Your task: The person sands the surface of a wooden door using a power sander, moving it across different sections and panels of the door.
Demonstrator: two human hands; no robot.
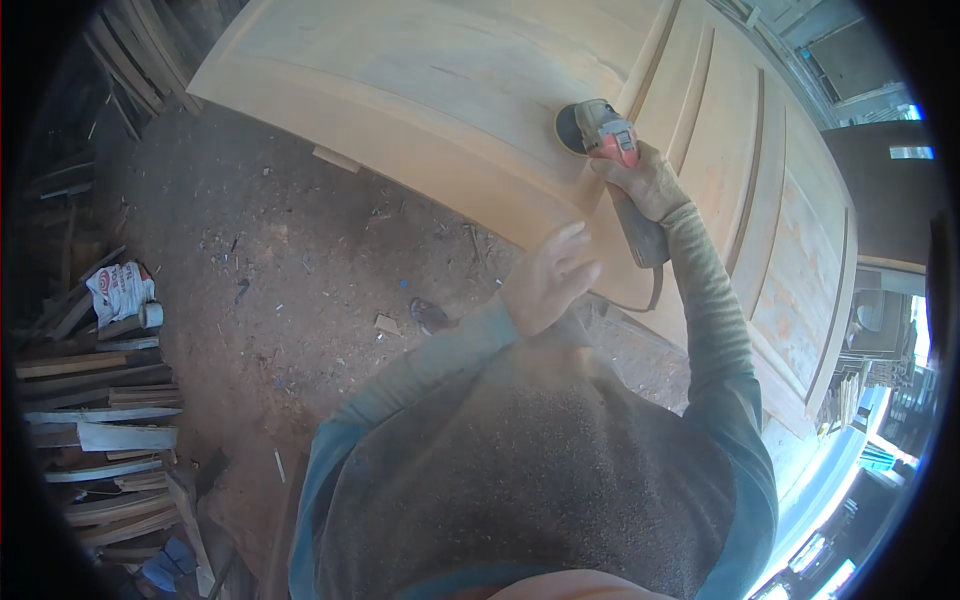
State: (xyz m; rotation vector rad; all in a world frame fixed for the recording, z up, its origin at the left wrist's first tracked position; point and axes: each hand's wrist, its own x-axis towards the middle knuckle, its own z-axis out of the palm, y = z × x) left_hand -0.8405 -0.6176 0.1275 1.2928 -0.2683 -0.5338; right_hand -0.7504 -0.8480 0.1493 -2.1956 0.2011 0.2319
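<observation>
Dusty shirt [520,470] nearest; left hand [548,275] free, fingers loosely spread, hovering at door edge for balance; right hand [645,180] fingers wrapped round sander [600,130], disc flat on wooden door panel [470,90], cord trailing below

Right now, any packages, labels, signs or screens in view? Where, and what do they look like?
Sack: crumpled white bag with red and dark print, lying on the stacked wood offcuts at the left of the dirt floor.
Sander label: small pale patch on the red body of the power sander that the right hand holds on the pale wooden door; too small to make out.
No signs or screens seen.
</observation>
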